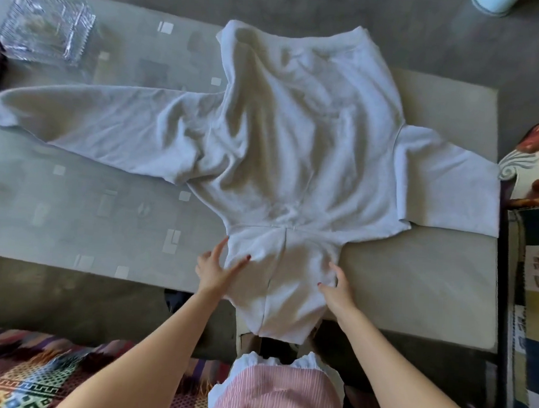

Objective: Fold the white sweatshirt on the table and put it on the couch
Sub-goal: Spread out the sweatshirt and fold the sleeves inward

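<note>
The white sweatshirt (297, 136) lies spread on the table (72, 210), its hem at the far edge and its hood toward me, the hood's tip hanging over the near edge. One sleeve stretches far left and the other reaches the table's right edge. My left hand (218, 270) rests flat on the hood's left side with straight fingers. My right hand (335, 286) lies on the hood's right side, thumb on the cloth; its fingertips are hard to make out.
A clear glass dish (45, 29) stands at the table's far left corner. A patterned couch or cushion (534, 194) borders the table on the right. A colourful woven cover (30, 375) lies at the lower left, next to my legs.
</note>
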